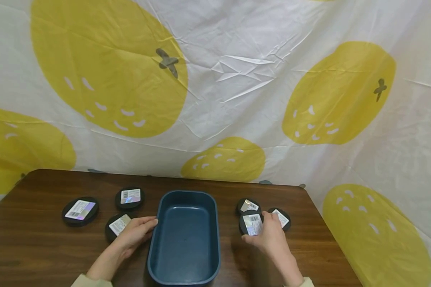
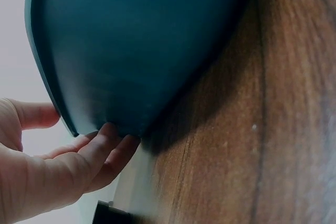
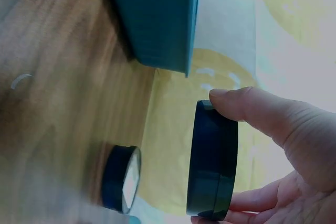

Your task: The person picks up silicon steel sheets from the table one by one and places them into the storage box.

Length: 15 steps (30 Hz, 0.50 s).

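A dark blue bin stands in the middle of the wooden table. My left hand holds its left wall. In the left wrist view the thumb lies at the rim and the fingers press the outer wall of the bin. My right hand pinches a round black tin with a shiny label just right of the bin. In the right wrist view this tin is edge-on, off the table, between thumb and fingers.
Three more labelled tins lie left of the bin, and two lie right of it. One tin shows beyond the held one. A white and yellow printed sheet hangs behind the table.
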### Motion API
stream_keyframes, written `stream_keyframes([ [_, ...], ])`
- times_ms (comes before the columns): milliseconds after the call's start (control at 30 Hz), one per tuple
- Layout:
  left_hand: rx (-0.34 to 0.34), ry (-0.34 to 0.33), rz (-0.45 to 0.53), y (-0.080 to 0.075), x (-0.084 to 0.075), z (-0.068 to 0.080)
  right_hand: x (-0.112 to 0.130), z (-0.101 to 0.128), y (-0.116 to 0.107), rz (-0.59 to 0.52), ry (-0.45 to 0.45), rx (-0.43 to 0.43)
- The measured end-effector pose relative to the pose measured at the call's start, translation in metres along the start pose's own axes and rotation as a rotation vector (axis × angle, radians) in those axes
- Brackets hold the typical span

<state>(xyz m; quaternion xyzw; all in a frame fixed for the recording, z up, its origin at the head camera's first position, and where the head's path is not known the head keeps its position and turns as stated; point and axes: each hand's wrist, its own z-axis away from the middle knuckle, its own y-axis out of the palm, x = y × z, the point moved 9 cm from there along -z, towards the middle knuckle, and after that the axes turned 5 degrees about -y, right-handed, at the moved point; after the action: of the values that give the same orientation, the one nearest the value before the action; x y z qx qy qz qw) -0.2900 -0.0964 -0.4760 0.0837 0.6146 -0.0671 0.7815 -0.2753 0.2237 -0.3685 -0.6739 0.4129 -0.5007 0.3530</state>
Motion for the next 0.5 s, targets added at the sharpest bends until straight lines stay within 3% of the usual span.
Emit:
stream_keyframes([
  [200,0.001,0.002,0.001,-0.0005,-0.0011,-0.0008,0.0065,-0.0049,-0.0107,0.010,-0.015,-0.022],
  [500,0.001,-0.013,-0.001,-0.0002,0.0008,-0.0009,0.0090,-0.0073,-0.0113,0.006,0.007,0.016],
])
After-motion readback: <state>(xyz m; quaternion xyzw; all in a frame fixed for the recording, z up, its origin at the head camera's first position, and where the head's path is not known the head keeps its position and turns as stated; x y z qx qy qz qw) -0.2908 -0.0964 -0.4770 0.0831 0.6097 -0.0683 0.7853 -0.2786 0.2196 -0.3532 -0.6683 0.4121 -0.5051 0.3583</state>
